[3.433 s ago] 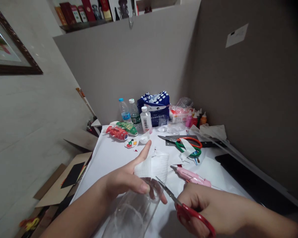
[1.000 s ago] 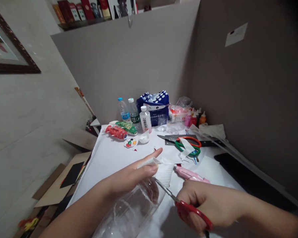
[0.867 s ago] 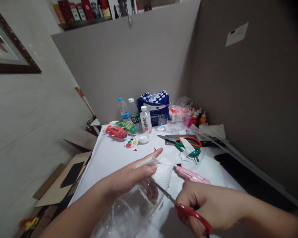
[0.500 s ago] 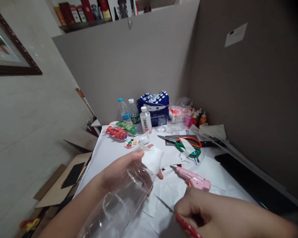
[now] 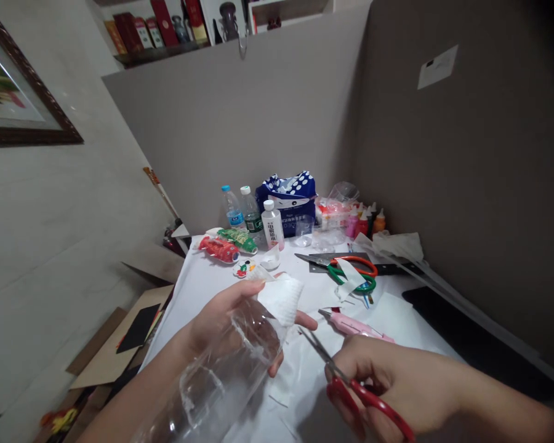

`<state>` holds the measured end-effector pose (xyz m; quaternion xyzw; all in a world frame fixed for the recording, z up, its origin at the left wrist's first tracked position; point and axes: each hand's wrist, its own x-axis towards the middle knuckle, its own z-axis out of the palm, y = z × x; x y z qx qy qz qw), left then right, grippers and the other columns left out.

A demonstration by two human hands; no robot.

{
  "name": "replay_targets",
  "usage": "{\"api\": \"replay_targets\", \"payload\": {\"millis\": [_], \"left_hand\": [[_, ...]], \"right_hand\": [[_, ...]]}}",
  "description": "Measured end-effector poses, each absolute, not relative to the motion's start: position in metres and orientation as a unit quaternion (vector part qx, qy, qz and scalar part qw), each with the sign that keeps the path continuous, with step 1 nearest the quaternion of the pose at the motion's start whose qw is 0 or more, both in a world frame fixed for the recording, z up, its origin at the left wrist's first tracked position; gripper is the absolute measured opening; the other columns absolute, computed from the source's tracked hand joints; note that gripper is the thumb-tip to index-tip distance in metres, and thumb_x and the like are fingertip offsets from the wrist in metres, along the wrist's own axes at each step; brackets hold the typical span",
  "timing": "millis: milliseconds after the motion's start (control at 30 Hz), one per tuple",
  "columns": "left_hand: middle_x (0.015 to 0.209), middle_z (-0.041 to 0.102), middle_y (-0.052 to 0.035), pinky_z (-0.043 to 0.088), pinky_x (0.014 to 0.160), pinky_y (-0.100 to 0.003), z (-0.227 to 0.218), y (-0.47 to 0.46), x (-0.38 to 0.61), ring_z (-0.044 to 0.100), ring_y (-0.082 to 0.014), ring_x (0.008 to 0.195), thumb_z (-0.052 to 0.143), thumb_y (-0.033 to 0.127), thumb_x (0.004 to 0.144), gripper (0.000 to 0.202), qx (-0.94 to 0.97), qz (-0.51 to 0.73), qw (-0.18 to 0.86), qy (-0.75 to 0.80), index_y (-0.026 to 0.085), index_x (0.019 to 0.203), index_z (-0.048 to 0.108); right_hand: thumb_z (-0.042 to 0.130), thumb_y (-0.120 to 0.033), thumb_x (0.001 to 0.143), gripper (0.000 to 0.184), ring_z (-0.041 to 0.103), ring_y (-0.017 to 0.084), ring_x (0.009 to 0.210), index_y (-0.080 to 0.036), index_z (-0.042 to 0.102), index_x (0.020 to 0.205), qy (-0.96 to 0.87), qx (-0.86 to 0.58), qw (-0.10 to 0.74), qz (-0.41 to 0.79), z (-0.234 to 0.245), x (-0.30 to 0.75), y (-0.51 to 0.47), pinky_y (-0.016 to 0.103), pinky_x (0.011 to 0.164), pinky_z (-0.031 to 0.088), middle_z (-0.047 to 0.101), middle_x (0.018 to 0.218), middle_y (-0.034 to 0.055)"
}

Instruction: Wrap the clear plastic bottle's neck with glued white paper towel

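My left hand (image 5: 221, 317) is wrapped round the open end of a clear plastic bottle (image 5: 212, 384) that lies along my forearm, and it also pinches a piece of white paper (image 5: 281, 297) against the rim. My right hand (image 5: 388, 384) grips red-handled scissors (image 5: 351, 387). Their blades point up and left toward the bottle's rim, a short way apart from it, just below the white paper.
The white table (image 5: 203, 289) carries a pink glue gun (image 5: 353, 324), orange and green scissors (image 5: 351, 271), three capped bottles (image 5: 252, 212), a blue dotted bag (image 5: 289, 200), small paint bottles (image 5: 364, 221), a paint palette (image 5: 244, 269) and red and green painted pieces (image 5: 226, 245). Grey partition walls stand behind and right.
The scissors were cutting at the bottle's rim, then dropped low and away. They have come back up toward it. My left hand has turned and lifted the bottle with the white paper.
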<state>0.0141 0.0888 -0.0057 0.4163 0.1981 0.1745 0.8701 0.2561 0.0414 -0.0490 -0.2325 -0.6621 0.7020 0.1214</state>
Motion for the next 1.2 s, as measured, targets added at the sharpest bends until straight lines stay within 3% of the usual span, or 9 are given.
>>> {"api": "replay_targets", "payload": {"millis": [133, 233, 367, 500, 667, 933, 1000, 1067, 1200], "left_hand": [[0.127, 0.063, -0.0193, 0.052, 0.054, -0.032, -0.008, 0.089, 0.014, 0.073, -0.0259, 0.062, 0.043, 0.051, 0.086, 0.062, 0.406, 0.173, 0.878, 0.185, 0.019, 0.139, 0.037], [0.126, 0.063, -0.0186, 0.051, 0.052, -0.030, -0.008, 0.086, 0.017, 0.072, -0.0232, 0.061, 0.043, 0.050, 0.086, 0.063, 0.402, 0.163, 0.879, 0.199, 0.018, 0.140, 0.037], [0.116, 0.067, -0.0205, 0.048, 0.047, -0.028, -0.006, 0.081, 0.023, 0.070, -0.0220, 0.058, 0.045, 0.047, 0.086, 0.072, 0.424, 0.127, 0.875, 0.197, 0.014, 0.148, 0.027], [0.097, 0.071, -0.0121, 0.048, 0.051, -0.028, -0.007, 0.079, 0.026, 0.068, -0.0198, 0.057, 0.041, 0.044, 0.092, 0.070, 0.457, 0.127, 0.850, 0.228, 0.021, 0.152, 0.014], [0.088, 0.069, -0.0051, 0.050, 0.064, -0.028, -0.013, 0.080, 0.024, 0.067, -0.0204, 0.078, 0.068, 0.039, 0.082, 0.067, 0.576, 0.159, 0.750, 0.285, 0.020, 0.140, 0.041], [0.090, 0.068, -0.0060, 0.050, 0.069, -0.028, -0.006, 0.079, 0.022, 0.063, -0.0167, 0.074, 0.076, 0.043, 0.072, 0.047, 0.640, 0.127, 0.678, 0.339, 0.014, 0.106, 0.061], [0.092, 0.067, -0.0071, 0.050, 0.070, -0.029, -0.004, 0.079, 0.021, 0.063, -0.0179, 0.077, 0.078, 0.043, 0.068, 0.045, 0.638, 0.123, 0.681, 0.340, 0.014, 0.100, 0.063], [0.092, 0.068, -0.0068, 0.051, 0.069, -0.029, -0.004, 0.080, 0.021, 0.063, -0.0175, 0.076, 0.079, 0.042, 0.066, 0.045, 0.633, 0.126, 0.683, 0.343, 0.014, 0.098, 0.065], [0.086, 0.068, -0.0056, 0.051, 0.067, -0.027, -0.007, 0.082, 0.021, 0.063, -0.0166, 0.073, 0.080, 0.044, 0.066, 0.045, 0.633, 0.138, 0.677, 0.351, 0.014, 0.097, 0.066]], "right_hand": [[0.076, -0.034, 0.073, 0.025, 0.046, 0.009, 0.059, -0.017, 0.058, 0.076, -0.599, -0.305, 0.396, 0.625, -0.032, 0.260, 0.043, 0.020, 0.052, 0.038, 0.054, 0.067, -0.0031], [0.075, -0.029, 0.077, 0.028, 0.053, 0.011, 0.071, -0.021, 0.059, 0.100, -0.562, -0.342, 0.535, 0.530, -0.021, 0.255, 0.048, 0.022, 0.063, 0.045, 0.062, 0.096, 0.0019], [0.077, -0.024, 0.074, 0.037, 0.058, 0.011, 0.065, -0.021, 0.055, 0.104, -0.541, -0.321, 0.495, 0.599, -0.017, 0.240, 0.051, 0.025, 0.060, 0.048, 0.063, 0.089, -0.0002], [0.076, -0.023, 0.074, 0.036, 0.057, 0.010, 0.057, -0.019, 0.054, 0.101, -0.515, -0.297, 0.474, 0.650, -0.024, 0.232, 0.051, 0.027, 0.058, 0.048, 0.058, 0.072, -0.0060], [0.081, -0.020, 0.070, 0.046, 0.051, 0.007, 0.057, -0.020, 0.055, 0.107, -0.482, -0.338, 0.499, 0.636, -0.032, 0.241, 0.057, 0.021, 0.053, 0.041, 0.059, 0.073, -0.0070], [0.075, -0.038, 0.077, 0.040, 0.052, 0.011, 0.064, -0.023, 0.055, 0.109, -0.528, -0.427, 0.562, 0.472, -0.027, 0.266, 0.056, 0.022, 0.054, 0.041, 0.062, 0.087, -0.0002], [0.072, -0.040, 0.078, 0.029, 0.051, 0.013, 0.061, -0.021, 0.059, 0.095, -0.570, -0.430, 0.516, 0.473, -0.025, 0.274, 0.048, 0.024, 0.054, 0.041, 0.060, 0.076, -0.0005], [0.069, -0.039, 0.078, 0.022, 0.050, 0.014, 0.058, -0.018, 0.059, 0.076, -0.625, -0.404, 0.374, 0.553, -0.025, 0.279, 0.036, 0.026, 0.056, 0.042, 0.056, 0.065, -0.0008], [0.063, -0.019, 0.070, 0.019, 0.043, 0.010, 0.058, -0.018, 0.050, 0.057, -0.649, -0.410, 0.155, 0.622, -0.033, 0.274, 0.014, 0.021, 0.054, 0.037, 0.050, 0.057, -0.0042]]}}
